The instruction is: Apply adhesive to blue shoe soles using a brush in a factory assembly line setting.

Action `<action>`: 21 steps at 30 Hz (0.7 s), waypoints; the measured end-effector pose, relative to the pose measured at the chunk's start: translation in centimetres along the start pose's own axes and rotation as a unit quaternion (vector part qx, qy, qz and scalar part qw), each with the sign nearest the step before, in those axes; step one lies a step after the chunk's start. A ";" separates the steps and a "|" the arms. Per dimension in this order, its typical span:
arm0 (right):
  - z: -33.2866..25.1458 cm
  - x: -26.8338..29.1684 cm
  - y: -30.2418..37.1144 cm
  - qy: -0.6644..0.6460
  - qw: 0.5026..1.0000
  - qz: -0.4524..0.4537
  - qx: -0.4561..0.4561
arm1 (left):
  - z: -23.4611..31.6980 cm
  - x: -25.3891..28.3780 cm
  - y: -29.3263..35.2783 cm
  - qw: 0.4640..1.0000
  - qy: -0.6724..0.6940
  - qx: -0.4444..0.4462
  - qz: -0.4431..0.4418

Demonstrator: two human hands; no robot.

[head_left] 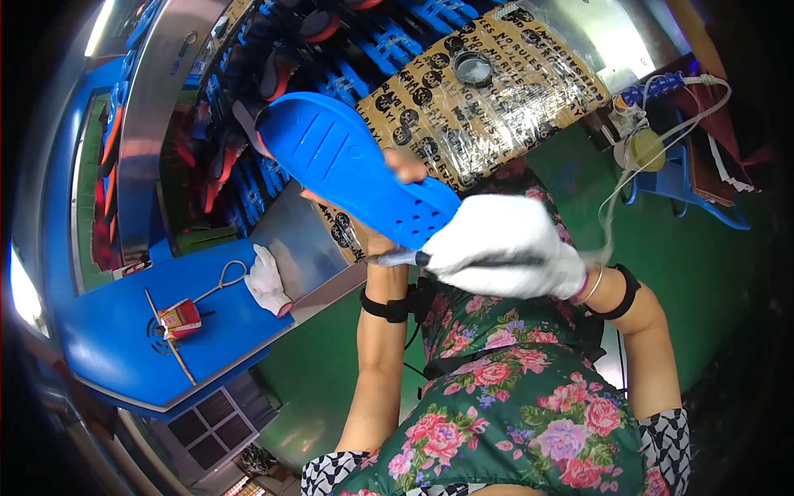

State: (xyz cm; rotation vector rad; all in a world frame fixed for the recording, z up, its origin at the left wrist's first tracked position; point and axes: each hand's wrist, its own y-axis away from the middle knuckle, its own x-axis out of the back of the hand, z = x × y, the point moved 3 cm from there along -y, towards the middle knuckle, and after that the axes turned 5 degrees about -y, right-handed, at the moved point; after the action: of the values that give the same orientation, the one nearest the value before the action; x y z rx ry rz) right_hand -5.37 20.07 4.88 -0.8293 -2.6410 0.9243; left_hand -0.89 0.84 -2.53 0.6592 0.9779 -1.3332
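A blue shoe sole [331, 161], with grooves across its front part and small holes at the heel, is held up before me. My left hand [401, 169], bare, grips it from behind and below, with fingertips curled over its right edge. Over the heel end is my right hand [500, 248] in a white knit glove, closed and slightly smeared by motion. A slim tool with a pale tapering end [395, 259] and a dark collar sticks out of the glove, under the heel; its exact kind is unclear. The glove covers the tool's rear part.
Behind the sole lies a tape-covered board [496, 91] bearing a small round dish [474, 69]. Racks of blue holders [389, 50] with shoe parts stand beyond. At left, a blue table [107, 331] carries a white glove [266, 281] and a red box [179, 319]. A pale cord [610, 207] hangs at right.
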 end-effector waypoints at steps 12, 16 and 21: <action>0.7 0.9 0.4 0.059 0.995 0.070 -0.027 | 1.5 0.7 -0.7 0.999 -0.044 0.000 -0.031; 0.0 -0.6 1.7 0.109 0.994 -0.013 0.005 | 1.4 0.5 -1.0 0.999 -0.022 0.022 -0.008; 0.8 0.2 1.0 -0.058 0.995 0.019 -0.078 | 2.3 0.1 -0.7 0.996 -0.029 0.040 0.073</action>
State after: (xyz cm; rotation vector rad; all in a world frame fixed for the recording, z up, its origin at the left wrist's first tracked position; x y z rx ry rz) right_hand -5.37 20.43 3.66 -0.8889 -2.8370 0.8070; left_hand -1.14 -1.31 -1.40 0.7354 0.8175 -1.2608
